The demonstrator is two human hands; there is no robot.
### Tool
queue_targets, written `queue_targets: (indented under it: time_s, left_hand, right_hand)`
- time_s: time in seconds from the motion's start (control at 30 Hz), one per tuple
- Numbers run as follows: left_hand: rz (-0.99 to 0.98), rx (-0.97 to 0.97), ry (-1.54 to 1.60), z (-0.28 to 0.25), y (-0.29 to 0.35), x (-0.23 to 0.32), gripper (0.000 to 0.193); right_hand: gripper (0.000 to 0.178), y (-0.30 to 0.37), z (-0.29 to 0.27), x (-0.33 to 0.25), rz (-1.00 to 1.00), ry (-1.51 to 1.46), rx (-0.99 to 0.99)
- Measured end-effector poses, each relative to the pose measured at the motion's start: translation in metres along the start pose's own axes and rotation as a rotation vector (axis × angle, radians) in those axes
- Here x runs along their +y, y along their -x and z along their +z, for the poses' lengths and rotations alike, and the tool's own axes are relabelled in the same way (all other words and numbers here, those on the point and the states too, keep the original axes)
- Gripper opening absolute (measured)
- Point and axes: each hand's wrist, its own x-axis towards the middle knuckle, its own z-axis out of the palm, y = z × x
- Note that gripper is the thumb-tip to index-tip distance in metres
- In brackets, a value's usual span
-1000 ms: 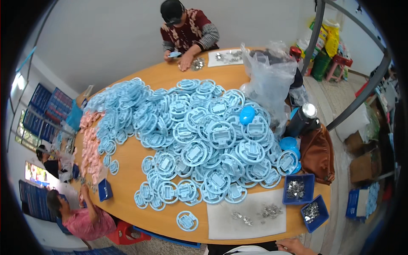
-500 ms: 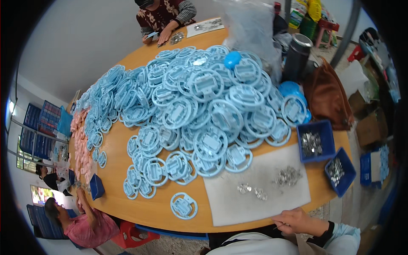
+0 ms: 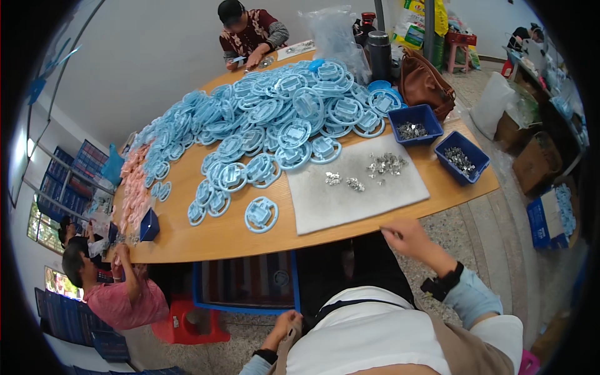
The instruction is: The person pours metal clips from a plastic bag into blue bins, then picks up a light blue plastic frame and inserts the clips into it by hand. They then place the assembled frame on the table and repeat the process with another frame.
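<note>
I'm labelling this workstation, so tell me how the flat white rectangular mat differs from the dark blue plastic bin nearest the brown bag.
The flat white rectangular mat has no sides; the dark blue plastic bin has raised walls. The mat is pale, the bin dark. The mat spreads wider than the bin. Both hold small silvery pieces.

The bare right hand (image 3: 409, 237), fingers curled inward, is just off the near edge of the white rectangular flat mat (image 3: 337, 209), toward its right half; its black-banded wrist (image 3: 445, 282) and light-blue-sleeved forearm (image 3: 472, 301) slant up toward that mat. The bare left hand (image 3: 287, 325), loosely curled beside the waist, stays low, well apart from the mat.
</note>
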Motion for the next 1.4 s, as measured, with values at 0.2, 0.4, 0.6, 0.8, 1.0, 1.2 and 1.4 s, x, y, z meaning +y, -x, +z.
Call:
queue_targets:
  time_s: [0.2,0.4,0.6,0.8,1.0,1.2,1.4]
  left_hand:
    - [0.295,0.334,-0.145,-0.053,0.005,0.082,0.02]
    - [0.416,0.389,-0.149,-0.081,0.04,0.14,0.019]
    - [0.515,0.359,-0.268,-0.103,0.038,0.177,0.017]
    - [0.714,0.298,-0.263,-0.081,-0.008,0.25,0.017]
    - [0.867,0.223,-0.295,-0.066,-0.04,0.294,0.013]
    - [0.862,0.207,-0.258,-0.057,-0.061,0.311,0.009]
    - [0.766,0.3,-0.105,-0.044,-0.087,0.291,0.005]
  right_hand:
    - [0.011,-0.056,0.033,0.02,-0.003,0.067,0.105]
    - [0.011,-0.059,0.054,0.029,-0.015,0.213,0.05]
    - [0.013,-0.061,0.054,0.034,0.058,0.236,0.057]
    - [0.013,-0.06,0.047,0.024,0.1,0.221,0.057]
    - [0.013,-0.091,-0.029,0.054,0.064,0.228,0.202]
    - [0.016,-0.15,-0.127,0.091,0.299,0.393,0.278]
    - [0.017,-0.183,-0.14,0.099,0.284,0.422,0.253]
